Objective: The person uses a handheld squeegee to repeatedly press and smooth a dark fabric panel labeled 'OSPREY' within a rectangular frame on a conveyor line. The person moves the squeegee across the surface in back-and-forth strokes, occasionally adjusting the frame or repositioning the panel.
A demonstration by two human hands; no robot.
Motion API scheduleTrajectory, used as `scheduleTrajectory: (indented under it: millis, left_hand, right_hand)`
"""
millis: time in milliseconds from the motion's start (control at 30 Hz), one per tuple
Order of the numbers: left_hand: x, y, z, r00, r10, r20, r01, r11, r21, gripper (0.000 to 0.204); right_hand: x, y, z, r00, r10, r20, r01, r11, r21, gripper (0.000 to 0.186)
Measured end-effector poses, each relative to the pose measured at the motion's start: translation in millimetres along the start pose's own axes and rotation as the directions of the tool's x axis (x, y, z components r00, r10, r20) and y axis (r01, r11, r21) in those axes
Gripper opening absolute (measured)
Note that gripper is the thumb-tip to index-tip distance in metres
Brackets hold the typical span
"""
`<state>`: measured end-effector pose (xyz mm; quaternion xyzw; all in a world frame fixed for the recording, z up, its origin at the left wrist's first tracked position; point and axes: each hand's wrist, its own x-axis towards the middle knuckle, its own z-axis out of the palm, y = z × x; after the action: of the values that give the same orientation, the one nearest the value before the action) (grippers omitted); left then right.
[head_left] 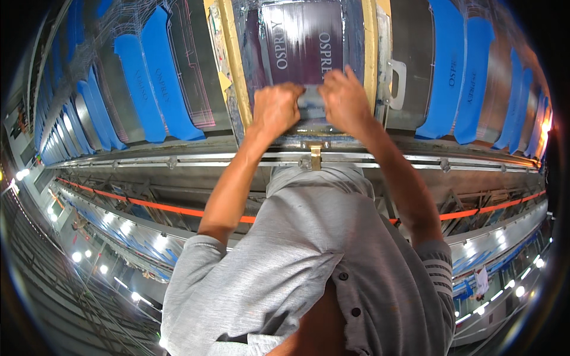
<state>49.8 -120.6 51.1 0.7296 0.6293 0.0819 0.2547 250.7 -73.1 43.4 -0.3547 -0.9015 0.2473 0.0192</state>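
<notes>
My left hand (276, 107) is closed at the lower left of a screen-printing frame (369, 35) with yellow taped sides, its fingers on a translucent grey bar (310, 104). My right hand (345, 104) grips near the bar's other end, fingers curled and one partly raised; exactly what lies inside both grips is partly hidden. Above the bar, the frame's dark purple screen (303, 21) shows pale lettering and glossy streaks. A white handle (398, 86) sticks out from the frame's right side, beside my right hand.
Blue printed pieces (154, 77) lie in rows along the long table on both sides. A metal rail (415, 163) with a brass bracket (316, 157) runs along the near edge, before my body. An orange strip (124, 197) and further lit tables lie beyond it.
</notes>
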Motion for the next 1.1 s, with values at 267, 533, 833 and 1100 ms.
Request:
scheduleTrajectory:
  millis: [267, 533, 833, 1100]
  left_hand:
    - [-35, 66, 22, 0.996, 0.061, -0.070, -0.062, 0.998, -0.016, 0.038]
    - [-39, 46, 30, 0.997, 0.052, -0.056, -0.053, 0.999, -0.010, 0.039]
    - [-105, -9, 22, 0.977, 0.096, -0.190, -0.124, 0.982, -0.142, 0.049]
    - [-122, -9, 70, 0.980, 0.070, -0.188, -0.084, 0.994, -0.066, 0.054]
  right_hand:
    - [-82, 17, -28, 0.992, 0.100, -0.077, -0.059, 0.904, 0.423, 0.051]
    - [-47, 157, -2, 0.425, 0.867, -0.260, -0.570, 0.480, 0.667, 0.035]
    - [-41, 57, -20, 0.366, 0.866, -0.340, -0.370, 0.471, 0.801, 0.033]
    - [-64, 75, 41, 0.396, 0.664, -0.634, -0.261, 0.744, 0.616, 0.028]
